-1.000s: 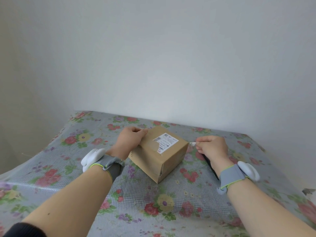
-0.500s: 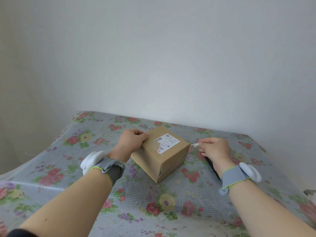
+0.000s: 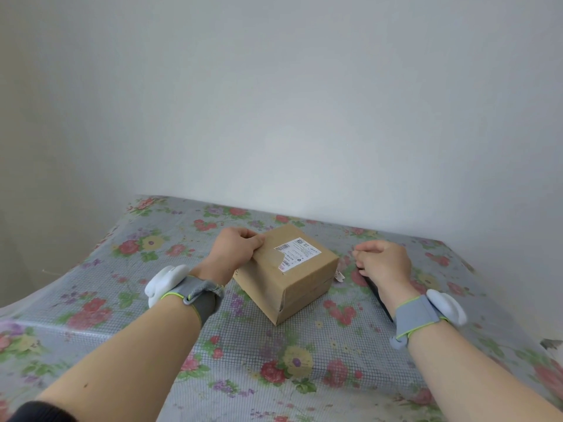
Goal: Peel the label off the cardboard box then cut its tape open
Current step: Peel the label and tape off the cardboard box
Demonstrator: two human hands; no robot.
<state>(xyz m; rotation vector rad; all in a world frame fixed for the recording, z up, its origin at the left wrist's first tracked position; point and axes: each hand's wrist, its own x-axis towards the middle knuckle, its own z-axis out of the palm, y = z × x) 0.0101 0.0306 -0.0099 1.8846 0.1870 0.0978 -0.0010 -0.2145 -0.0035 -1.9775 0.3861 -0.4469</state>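
The box (image 3: 288, 271) sits mid-table (image 3: 128, 300), its label (image 3: 297, 254) partly torn. The left hand (image 3: 236, 249) grips its far corner. The right hand (image 3: 382, 263), curled, covers a dark object (image 3: 379, 295); its grasp is unclear. A scrap (image 3: 339, 275) lies beside the box.

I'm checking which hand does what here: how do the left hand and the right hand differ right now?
The left hand rests on the cardboard box, gripping its far left top edge; the right hand is off the box, down on the floral tablecloth. The left hand's fingers curl over the edge; the right hand's fingers point toward the box, over a dark object. Both wear grey wristbands.
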